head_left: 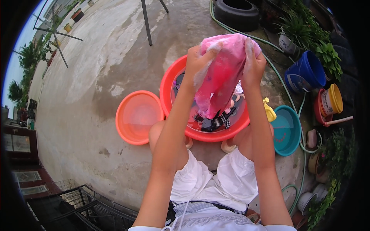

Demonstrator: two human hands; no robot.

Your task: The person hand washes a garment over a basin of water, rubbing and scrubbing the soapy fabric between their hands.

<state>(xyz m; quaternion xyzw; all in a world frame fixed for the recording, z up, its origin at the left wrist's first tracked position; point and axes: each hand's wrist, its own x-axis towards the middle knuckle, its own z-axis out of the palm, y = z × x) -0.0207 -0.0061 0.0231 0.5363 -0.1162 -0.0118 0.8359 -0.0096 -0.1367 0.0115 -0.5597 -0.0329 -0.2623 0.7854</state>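
Between my raised hands hangs a wet pink garment [221, 75] with soap suds on it. My left hand [203, 59] grips its upper left side, foam covering the thumb and wrist. The upper right edge is pinched in my right hand [253, 60], which is also sudsy. Below the cloth stands a large red plastic basin [170, 86] holding water. In it lie dark clothes [212, 124] with a black-and-white checked piece [225, 119], and a pale item is partly hidden behind the pink cloth. The garment's lower end hangs over the basin.
An orange basin [140, 138] with water stands at left. To the right are a yellow bottle [268, 111], a teal basin [294, 130] and a blue bucket [294, 75]. A green hose [289, 93] runs past potted plants [297, 31]. Metal stand legs [146, 24] rise ahead.
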